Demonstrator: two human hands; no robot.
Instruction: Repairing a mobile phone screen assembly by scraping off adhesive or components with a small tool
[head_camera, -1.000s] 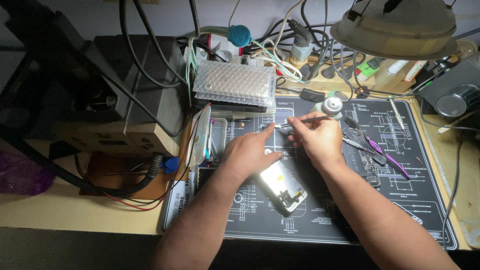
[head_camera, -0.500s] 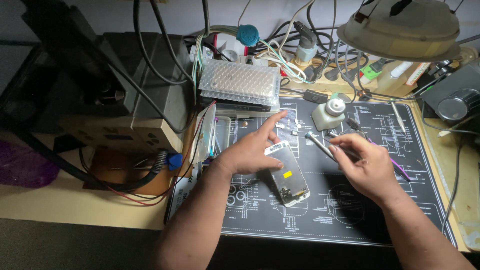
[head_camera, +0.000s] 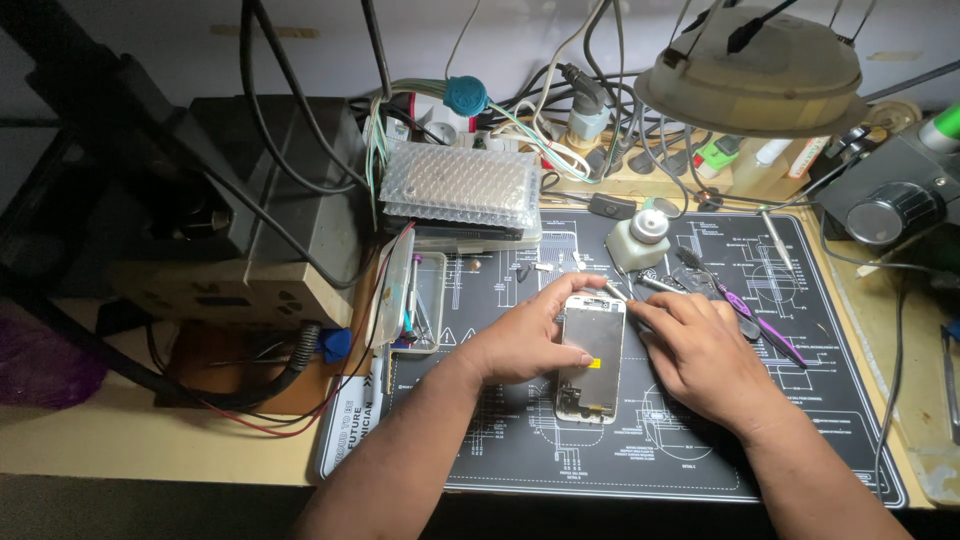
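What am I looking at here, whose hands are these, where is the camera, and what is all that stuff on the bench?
The view comes from a camera worn on a person's head, looking down at their own two bare hands over a workbench. There is no machine arm. The left hand steadies an opened phone frame lying on a dark printed work mat. The right hand touches the frame's upper right corner and holds a thin metal tool, probably tweezers. Behind them stand a small white bottle and a bubble-wrapped box, with tangled cables along the wall. A round lamp hangs at top right, and purple-handled tools lie to the right.
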